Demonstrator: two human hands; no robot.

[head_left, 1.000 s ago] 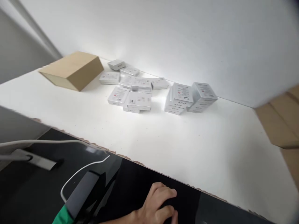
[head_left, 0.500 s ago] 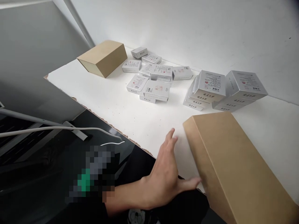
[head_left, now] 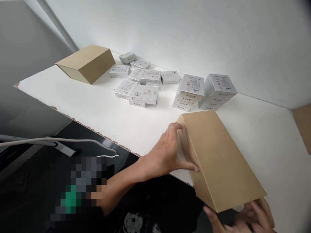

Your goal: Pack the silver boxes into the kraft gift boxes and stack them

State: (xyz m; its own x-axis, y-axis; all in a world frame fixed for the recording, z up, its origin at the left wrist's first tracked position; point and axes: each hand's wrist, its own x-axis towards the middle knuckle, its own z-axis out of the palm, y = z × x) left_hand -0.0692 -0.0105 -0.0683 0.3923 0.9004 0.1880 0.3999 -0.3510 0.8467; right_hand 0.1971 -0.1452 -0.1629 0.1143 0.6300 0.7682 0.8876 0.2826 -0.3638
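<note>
A long brown cardboard box [head_left: 223, 155] lies across the table's front edge. My left hand [head_left: 167, 152] grips its left side, with the fingers curled near the far corner and the thumb pressed on the side panel. At the near end of the same box is my right hand [head_left: 243, 220], partly cut off by the bottom of the view and somewhat blurred. Its thumb touches the lower left corner and its fingers are at a raised brown flap [head_left: 268, 212] on the right. What lies inside the box is hidden.
Two stacks of small silver boxes [head_left: 191, 85] [head_left: 221, 85] stand beyond the box. More silver boxes [head_left: 145, 94] lie scattered at the table's middle. A second brown box [head_left: 85, 61] sits far left. White cables [head_left: 85, 140] hang beside the table's chipped front edge [head_left: 97, 131].
My left hand has moved from beside the cardboard box to gripping its side. My right hand has come into view at the near end. The camera view has shifted rightward.
</note>
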